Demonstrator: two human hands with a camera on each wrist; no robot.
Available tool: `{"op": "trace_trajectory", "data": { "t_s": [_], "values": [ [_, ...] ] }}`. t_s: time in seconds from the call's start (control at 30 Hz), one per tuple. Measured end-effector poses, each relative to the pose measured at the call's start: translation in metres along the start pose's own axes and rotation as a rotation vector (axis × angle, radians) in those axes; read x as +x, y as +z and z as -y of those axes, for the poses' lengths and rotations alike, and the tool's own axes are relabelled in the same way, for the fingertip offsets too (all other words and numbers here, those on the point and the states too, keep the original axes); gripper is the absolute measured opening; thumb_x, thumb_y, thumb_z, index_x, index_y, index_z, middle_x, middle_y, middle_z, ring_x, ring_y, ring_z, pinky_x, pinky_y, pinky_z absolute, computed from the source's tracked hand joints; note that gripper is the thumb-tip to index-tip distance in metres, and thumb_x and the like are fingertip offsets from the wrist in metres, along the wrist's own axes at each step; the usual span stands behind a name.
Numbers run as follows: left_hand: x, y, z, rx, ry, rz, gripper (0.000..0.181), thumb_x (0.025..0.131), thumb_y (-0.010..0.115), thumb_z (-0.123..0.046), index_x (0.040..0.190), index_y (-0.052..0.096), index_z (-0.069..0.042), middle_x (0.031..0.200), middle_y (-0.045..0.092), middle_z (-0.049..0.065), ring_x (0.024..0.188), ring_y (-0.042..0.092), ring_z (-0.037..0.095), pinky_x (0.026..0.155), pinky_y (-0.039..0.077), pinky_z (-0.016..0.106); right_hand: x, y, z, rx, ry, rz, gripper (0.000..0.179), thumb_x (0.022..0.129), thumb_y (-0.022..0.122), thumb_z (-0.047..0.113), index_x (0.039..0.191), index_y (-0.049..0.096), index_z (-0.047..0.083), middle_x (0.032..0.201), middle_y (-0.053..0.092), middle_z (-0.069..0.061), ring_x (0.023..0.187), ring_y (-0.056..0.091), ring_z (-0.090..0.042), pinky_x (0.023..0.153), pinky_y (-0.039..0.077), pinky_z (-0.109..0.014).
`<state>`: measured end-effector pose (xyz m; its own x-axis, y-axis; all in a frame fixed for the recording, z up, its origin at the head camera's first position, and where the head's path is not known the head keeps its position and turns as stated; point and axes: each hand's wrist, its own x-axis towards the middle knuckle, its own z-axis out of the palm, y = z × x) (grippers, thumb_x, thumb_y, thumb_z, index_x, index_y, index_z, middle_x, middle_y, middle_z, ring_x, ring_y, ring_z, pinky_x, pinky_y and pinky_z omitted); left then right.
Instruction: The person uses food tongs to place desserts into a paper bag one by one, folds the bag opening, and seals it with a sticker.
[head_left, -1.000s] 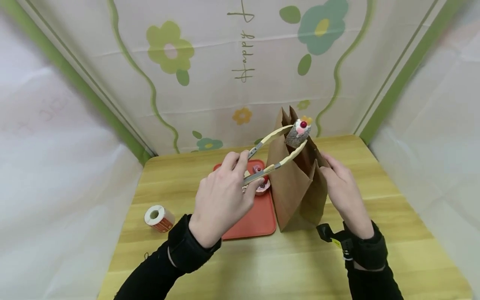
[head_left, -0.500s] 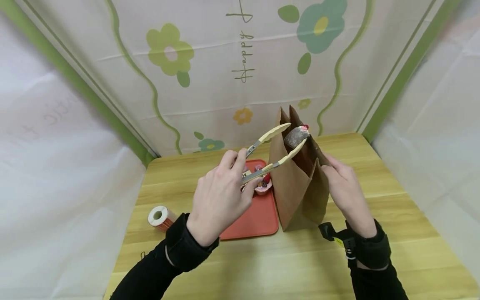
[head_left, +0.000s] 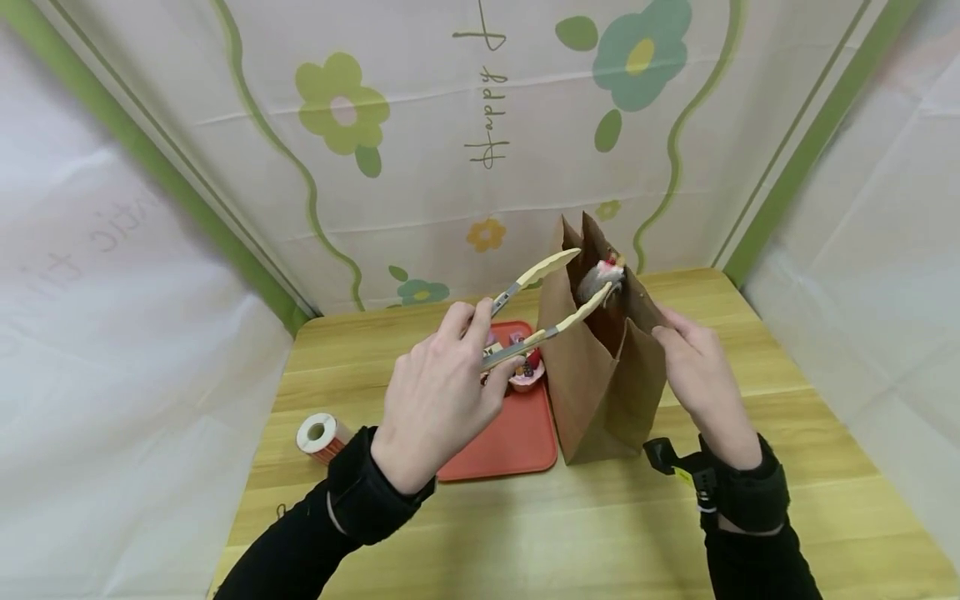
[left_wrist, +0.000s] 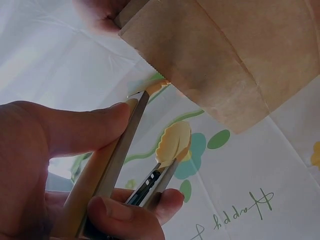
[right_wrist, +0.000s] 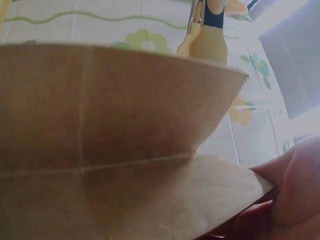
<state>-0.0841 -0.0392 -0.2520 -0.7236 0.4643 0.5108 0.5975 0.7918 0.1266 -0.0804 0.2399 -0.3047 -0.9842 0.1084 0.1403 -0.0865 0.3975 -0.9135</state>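
Shifted outward: right hand (head_left: 702, 372), fingers pinching the brown paper bag (head_left: 579, 379) at its rim. Left hand (head_left: 438, 392), fingers gripping yellow-tipped metal tongs (head_left: 574, 318). Grey cylindrical cake (head_left: 592, 283), pink-topped, in the bag's mouth.

Beside the brown paper bag (head_left: 581, 383), a rectangular red plastic tray (head_left: 517, 442) blocks 9 o'clock and the right hand (head_left: 701, 367) 3 o'clock; cream-tipped silver tongs (head_left: 579, 316) and a grey, pink-topped cake (head_left: 593, 286) obstruct the bag's mouth; pale-yellow wooden counter (head_left: 600, 529) lies open at 6.
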Motion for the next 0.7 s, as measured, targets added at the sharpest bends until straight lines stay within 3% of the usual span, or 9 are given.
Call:
{"op": "trace_trajectory", "data": {
  "t_s": [0.27, 0.33, 0.5, 0.57, 0.7],
  "values": [
    [-0.003, -0.003, 0.002, 0.004, -0.002, -0.004, 0.061, 0.087, 0.076, -0.035, 0.133, 0.057, 0.000, 0.103, 0.054, 0.007, 0.049, 0.043, 0.011, 0.039, 0.035, 0.026, 0.002, -0.002, 0.003, -0.048, 0.009, 0.014, 0.046, 0.107, 0.032, 0.019, 0.146, 0.042, -0.002, 0.144, 0.042, -0.026, 0.133, 0.037, -0.043, 0.102, 0.028, -0.063],
    [-0.006, -0.004, 0.003, -0.005, 0.000, -0.008, 0.060, 0.087, 0.075, -0.035, 0.133, 0.057, -0.001, 0.105, 0.054, 0.006, 0.049, 0.042, 0.011, 0.040, 0.035, 0.026, 0.003, -0.004, 0.004, -0.107, 0.008, 0.031, 0.046, 0.106, 0.032, 0.018, 0.146, 0.043, -0.001, 0.136, 0.050, -0.029, 0.115, 0.053, -0.042, 0.093, 0.040, -0.057],
    [-0.023, -0.004, 0.009, -0.029, -0.002, -0.010, 0.061, 0.090, 0.071, -0.039, 0.134, 0.055, -0.001, 0.108, 0.054, 0.009, 0.047, 0.041, 0.010, 0.041, 0.037, 0.028, 0.013, -0.016, 0.010, -0.263, -0.007, 0.131, 0.046, 0.103, 0.033, 0.011, 0.145, 0.042, -0.006, 0.124, 0.055, -0.031, 0.095, 0.056, -0.036, 0.077, 0.040, -0.045],
    [-0.032, -0.003, 0.016, -0.038, -0.013, -0.015, 0.064, 0.090, 0.070, -0.042, 0.136, 0.053, 0.000, 0.108, 0.055, 0.012, 0.047, 0.041, 0.010, 0.041, 0.039, 0.028, 0.020, -0.021, 0.015, -0.314, -0.008, 0.173, 0.047, 0.102, 0.035, 0.011, 0.145, 0.041, -0.007, 0.130, 0.052, -0.031, 0.111, 0.053, -0.039, 0.086, 0.040, -0.049],
    [-0.052, 0.002, 0.035, -0.040, -0.043, -0.027, 0.069, 0.090, 0.070, -0.044, 0.137, 0.051, 0.002, 0.102, 0.055, 0.014, 0.045, 0.038, 0.009, 0.041, 0.038, 0.026, 0.035, -0.027, 0.023, -0.430, -0.014, 0.233, 0.048, 0.102, 0.038, 0.016, 0.142, 0.043, -0.010, 0.129, 0.053, -0.032, 0.115, 0.052, -0.045, 0.090, 0.041, -0.056]
  ]
}}
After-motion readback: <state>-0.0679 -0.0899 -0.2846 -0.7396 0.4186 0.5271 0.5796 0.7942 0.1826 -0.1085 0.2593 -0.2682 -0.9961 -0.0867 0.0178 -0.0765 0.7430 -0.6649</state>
